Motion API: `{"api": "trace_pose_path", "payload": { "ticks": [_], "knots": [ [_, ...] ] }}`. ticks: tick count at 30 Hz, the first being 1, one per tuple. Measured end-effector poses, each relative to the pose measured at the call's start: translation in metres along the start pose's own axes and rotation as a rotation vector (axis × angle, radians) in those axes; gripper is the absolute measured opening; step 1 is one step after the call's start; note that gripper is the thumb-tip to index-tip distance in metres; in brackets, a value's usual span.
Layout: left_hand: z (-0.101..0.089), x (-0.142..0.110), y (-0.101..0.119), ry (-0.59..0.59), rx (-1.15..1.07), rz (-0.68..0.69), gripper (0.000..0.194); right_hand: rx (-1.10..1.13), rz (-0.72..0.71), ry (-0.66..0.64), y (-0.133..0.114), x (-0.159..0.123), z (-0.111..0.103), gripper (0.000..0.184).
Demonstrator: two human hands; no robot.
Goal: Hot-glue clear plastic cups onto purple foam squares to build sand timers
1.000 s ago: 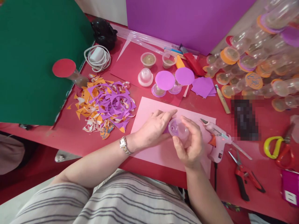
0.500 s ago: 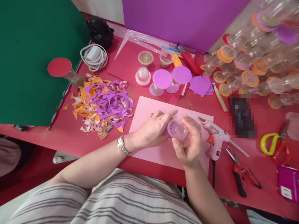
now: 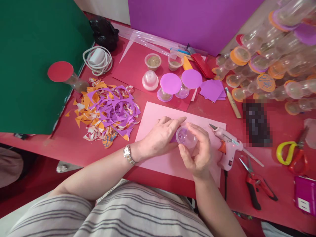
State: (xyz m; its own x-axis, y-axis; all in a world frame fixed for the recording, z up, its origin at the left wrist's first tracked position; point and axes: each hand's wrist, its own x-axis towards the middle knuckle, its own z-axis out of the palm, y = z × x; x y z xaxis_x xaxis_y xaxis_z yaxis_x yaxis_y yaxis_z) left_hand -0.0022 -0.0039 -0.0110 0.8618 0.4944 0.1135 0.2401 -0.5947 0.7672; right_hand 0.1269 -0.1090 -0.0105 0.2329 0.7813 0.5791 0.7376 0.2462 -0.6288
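Note:
My right hand (image 3: 199,153) curls its fingers and thumb round a clear plastic cup (image 3: 187,138) that lies tipped on its side. Flattened beside the cup's left end, my left hand (image 3: 160,133) holds a purple disc (image 3: 174,137) against it; most of the disc is hidden by the palm. Both hands are over a pink sheet (image 3: 150,164). Beyond them stand two cup pieces topped with purple discs (image 3: 170,83), an upturned cup (image 3: 150,80) and two cups with brownish filling (image 3: 152,62). A pink glue gun (image 3: 230,148) lies right of my right hand.
Purple and orange paper scraps (image 3: 111,110) are heaped at left, near a red-topped piece (image 3: 60,71) and a white cable (image 3: 98,61). At right lie red-handled snips (image 3: 255,184), scissors (image 3: 287,153), a wooden-handled tool (image 3: 232,102) and stacked clear bottle shapes (image 3: 271,65).
The view has shifted slightly. Both hands keep nearly the same hold, with the cup and purple disc pressed together; my right fingers have moved slightly along the cup.

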Motion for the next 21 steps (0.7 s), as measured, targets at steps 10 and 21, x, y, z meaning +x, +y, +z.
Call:
{"api": "trace_pose_path", "payload": {
  "ticks": [10, 21],
  "knots": [
    [-0.0006, 0.0019, -0.0019, 0.013, 0.001, 0.05, 0.068, -0.052, -0.028, 0.001, 0.0004, 0.0001, -0.0008, 0.047],
    [-0.005, 0.0004, 0.0022, 0.016, 0.044, 0.019, 0.072, -0.013, -0.042, 0.015, 0.0039, -0.0027, -0.0021, 0.051]
  ]
}}
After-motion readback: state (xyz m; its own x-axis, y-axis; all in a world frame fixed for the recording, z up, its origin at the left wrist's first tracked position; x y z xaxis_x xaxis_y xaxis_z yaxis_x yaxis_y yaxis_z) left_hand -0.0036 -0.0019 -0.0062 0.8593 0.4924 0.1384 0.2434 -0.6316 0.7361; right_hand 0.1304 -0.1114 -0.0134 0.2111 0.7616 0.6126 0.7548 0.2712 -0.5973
